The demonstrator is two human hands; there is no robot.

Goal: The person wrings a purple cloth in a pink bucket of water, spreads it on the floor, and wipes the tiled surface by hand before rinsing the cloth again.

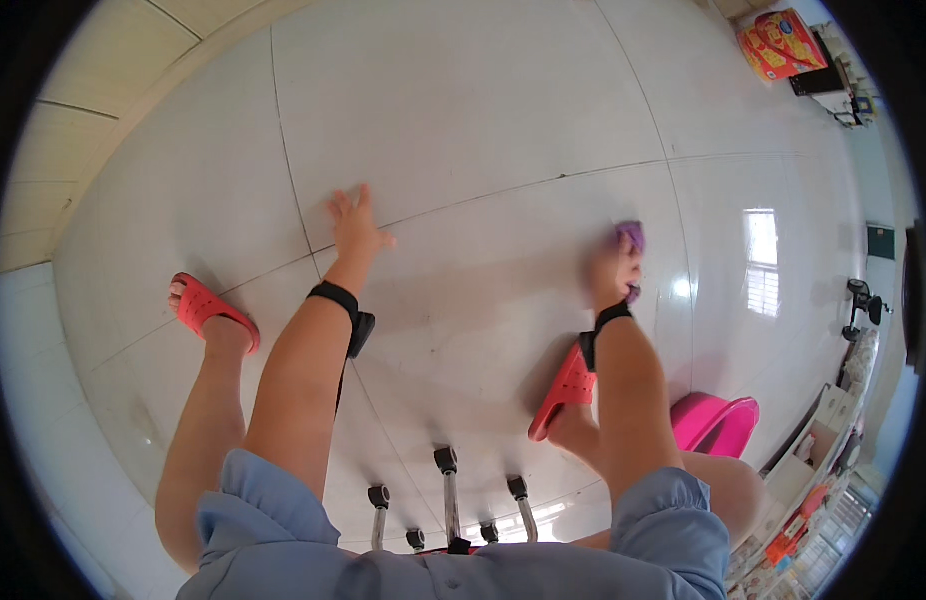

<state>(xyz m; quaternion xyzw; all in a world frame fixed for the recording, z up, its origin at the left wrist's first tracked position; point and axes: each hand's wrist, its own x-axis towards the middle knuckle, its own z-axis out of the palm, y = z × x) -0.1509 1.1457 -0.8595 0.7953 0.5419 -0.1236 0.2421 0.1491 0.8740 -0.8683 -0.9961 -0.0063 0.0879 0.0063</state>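
Note:
My right hand (pixel 617 262) is closed around a crumpled purple cloth (pixel 630 237) low over the glossy tiled floor (pixel 463 300); whether the cloth touches the tiles I cannot tell. Parts of the cloth stick out past my fingers, and the hand is blurred. My left hand (pixel 354 227) is spread above the floor near a crossing of tile joints, with nothing in it. Each wrist wears a black strap with a small dark device (pixel 362 335). Below the right hand is my foot in a red slipper (pixel 564 390).
A pink plastic basin (pixel 714 424) stands beside my right leg. Chair legs with casters (pixel 446 459) reach out beneath me. Another red slipper (pixel 215 311) is on my left foot. Tan cabinet fronts (pixel 110 75) line the upper left, and a red-and-yellow package (pixel 782 45) sits at upper right.

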